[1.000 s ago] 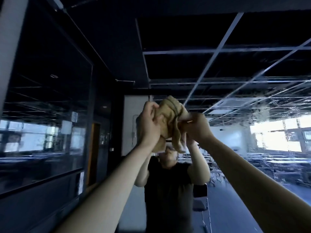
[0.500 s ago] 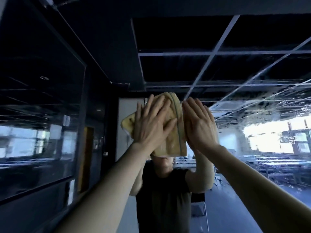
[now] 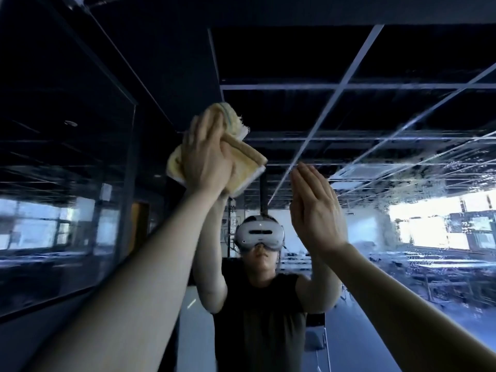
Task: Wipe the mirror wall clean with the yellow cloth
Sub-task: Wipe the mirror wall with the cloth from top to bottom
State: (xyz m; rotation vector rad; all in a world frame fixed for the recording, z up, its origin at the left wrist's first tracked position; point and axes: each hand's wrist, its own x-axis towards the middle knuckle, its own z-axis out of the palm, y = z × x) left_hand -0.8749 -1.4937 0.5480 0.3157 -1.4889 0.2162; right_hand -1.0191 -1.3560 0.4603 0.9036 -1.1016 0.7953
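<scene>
The mirror wall (image 3: pixel 375 116) fills the view ahead and reflects me, the dark ceiling grid and bright windows. My left hand (image 3: pixel 205 159) presses the folded yellow cloth (image 3: pixel 247 159) flat against the glass, high up and left of centre. The cloth sticks out above and to the right of the palm. My right hand (image 3: pixel 315 208) is raised beside it, lower and to the right, fingers straight and together, holding nothing and close to the glass. Streaks and smears show on the mirror at the right (image 3: pixel 429 167).
A dark glass partition (image 3: pixel 67 183) runs along the left side and meets the mirror near a dark corner post (image 3: pixel 131 183). The reflection shows a headset-wearing person in a dark sleeveless top, rows of tables and a chair behind.
Both hands were bunched on the cloth, then flattened on it. Now the left hand has carried the cloth up and left, and the right hand has come off it, lower right.
</scene>
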